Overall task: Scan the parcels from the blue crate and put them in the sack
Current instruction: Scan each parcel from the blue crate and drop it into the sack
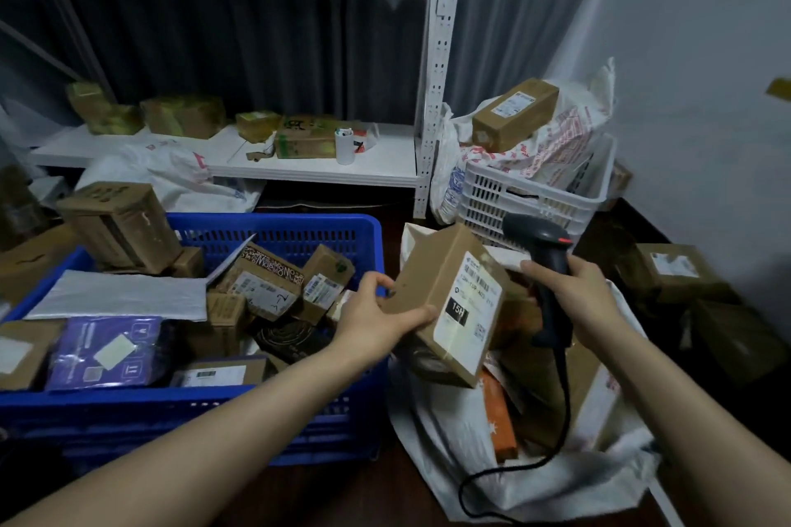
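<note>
Holding small brown cardboard parcel [445, 304] above white plastic sack [449, 441], left hand [376, 312] fingers [376, 282] clamped on it. Right hand [586, 295] grips black corded scanner [539, 244]. Risk: label angled off beam, misread, parcel goes in unscanned.

White crate [492, 201] beside shelf rack [436, 98]; cup [344, 145] on it.

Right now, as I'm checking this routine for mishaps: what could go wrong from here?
1. The left hand grips the cardboard box by one end, tilted over the sack; it might slip before it is scanned.
2. The scanner in the right hand seems to meet the label at a steep angle, so the read may fail.
3. The scanner cable loops across the sack's mouth; the box could snag it when dropped.
</note>
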